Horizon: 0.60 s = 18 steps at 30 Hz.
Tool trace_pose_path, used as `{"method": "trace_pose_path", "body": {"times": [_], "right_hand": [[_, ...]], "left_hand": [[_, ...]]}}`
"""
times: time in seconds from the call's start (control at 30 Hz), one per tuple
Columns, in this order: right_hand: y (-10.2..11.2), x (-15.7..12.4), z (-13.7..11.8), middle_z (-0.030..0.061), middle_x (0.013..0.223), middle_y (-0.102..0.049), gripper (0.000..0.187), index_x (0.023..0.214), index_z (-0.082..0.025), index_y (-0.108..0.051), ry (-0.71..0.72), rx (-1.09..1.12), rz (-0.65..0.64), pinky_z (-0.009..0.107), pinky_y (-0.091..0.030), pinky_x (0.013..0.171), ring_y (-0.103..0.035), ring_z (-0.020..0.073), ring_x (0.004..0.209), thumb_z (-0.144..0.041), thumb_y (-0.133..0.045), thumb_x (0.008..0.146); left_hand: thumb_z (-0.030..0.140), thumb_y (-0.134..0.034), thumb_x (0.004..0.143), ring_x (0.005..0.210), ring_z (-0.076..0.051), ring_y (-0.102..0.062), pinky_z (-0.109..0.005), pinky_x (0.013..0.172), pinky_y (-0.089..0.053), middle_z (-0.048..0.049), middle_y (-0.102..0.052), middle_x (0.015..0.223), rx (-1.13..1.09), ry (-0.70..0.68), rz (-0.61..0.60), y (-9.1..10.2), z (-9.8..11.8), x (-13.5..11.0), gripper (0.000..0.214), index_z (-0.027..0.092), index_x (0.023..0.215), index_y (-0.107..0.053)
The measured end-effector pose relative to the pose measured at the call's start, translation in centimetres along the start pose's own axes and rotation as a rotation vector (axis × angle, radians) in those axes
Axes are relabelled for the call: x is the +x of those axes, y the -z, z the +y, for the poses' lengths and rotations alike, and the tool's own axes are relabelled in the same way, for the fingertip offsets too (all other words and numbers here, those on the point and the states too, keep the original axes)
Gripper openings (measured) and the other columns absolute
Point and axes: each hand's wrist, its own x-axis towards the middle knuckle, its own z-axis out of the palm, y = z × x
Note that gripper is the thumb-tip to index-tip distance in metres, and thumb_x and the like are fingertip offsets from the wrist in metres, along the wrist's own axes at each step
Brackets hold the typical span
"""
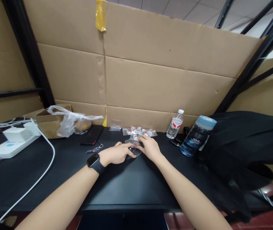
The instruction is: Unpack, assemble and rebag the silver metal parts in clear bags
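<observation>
My left hand (118, 154), with a dark watch on its wrist, reaches in over the table. Its index finger and thumb are at the near side of a small clear plastic packet (138, 152) with a bit of red in it. From the other side my right hand (150, 147) has its bent fingers and thumb on the same packet. The fingers partly cover it, and its contents are too small to make out. Just beyond lies a pile of similar clear packets (136, 130) with red spots. One flat clear bag (115, 125) rests left of the pile.
Left stand a phone (92, 135), a keychain (94, 149), a plastic bag (72, 123) of round fruit, a cardboard box (47, 126) and a power strip (14, 145) with a white cable. Right are a water bottle (175, 125), a blue-lidded bottle (197, 137) and a black bag (246, 150).
</observation>
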Motion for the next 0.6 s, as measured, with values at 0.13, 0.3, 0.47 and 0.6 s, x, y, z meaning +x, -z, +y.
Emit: {"method": "trace_pose_path", "body": {"times": [0.13, 0.3, 0.47, 0.6], "right_hand": [[-0.8, 0.5, -0.9, 0.0109, 0.112, -0.064, 0.023, 0.108, -0.021, -0.062, -0.015, -0.107, 0.054, 0.034, -0.044, 0.085, -0.06, 0.0266, 0.101, -0.028, -0.068, 0.087], [-1.5, 0.5, -1.1, 0.0075, 0.105, -0.064, 0.017, 0.098, -0.02, -0.06, -0.032, 0.104, 0.045, 0.03, -0.045, 0.077, -0.06, 0.0224, 0.093, -0.023, -0.068, 0.083], [-0.4, 0.1, 1.0, 0.0024, 0.093, -0.065, 0.015, 0.107, -0.02, -0.06, 0.096, 0.581, -0.069, 0.026, -0.045, 0.074, -0.059, 0.0157, 0.079, -0.026, -0.053, 0.095], [0.1, -0.2, 2.4, 0.005, 0.099, -0.064, 0.017, 0.102, -0.018, -0.064, 0.118, 0.593, -0.02, 0.028, -0.046, 0.079, -0.058, 0.0158, 0.082, -0.012, -0.056, 0.089]], "left_hand": [[0.006, -0.044, 0.085, 0.134, -0.021, -0.049, -0.036, 0.109, -0.033, 0.0037, -0.044, 0.154, -0.018, -0.035, -0.016, 0.3, 0.2, 0.0, 0.056, 0.042, 0.12, -0.069], [0.009, -0.053, 0.077, 0.117, -0.02, -0.059, -0.034, 0.106, -0.033, 0.0019, -0.062, 0.126, -0.064, -0.049, 0.059, 0.7, 0.4, 0.0, 0.038, 0.032, 0.1, -0.073], [0.013, -0.058, 0.074, 0.106, -0.021, -0.059, -0.032, 0.093, -0.038, -0.0036, -0.064, 0.108, -0.015, 0.071, 0.261, 0.4, 0.4, 0.4, 0.03, 0.023, 0.103, -0.059], [0.023, -0.062, 0.083, 0.109, -0.024, -0.057, -0.035, 0.091, -0.035, -0.0052, -0.064, 0.111, 0.077, 0.14, 0.353, -0.2, 0.0, 0.9, 0.023, 0.024, 0.105, -0.058]]}}
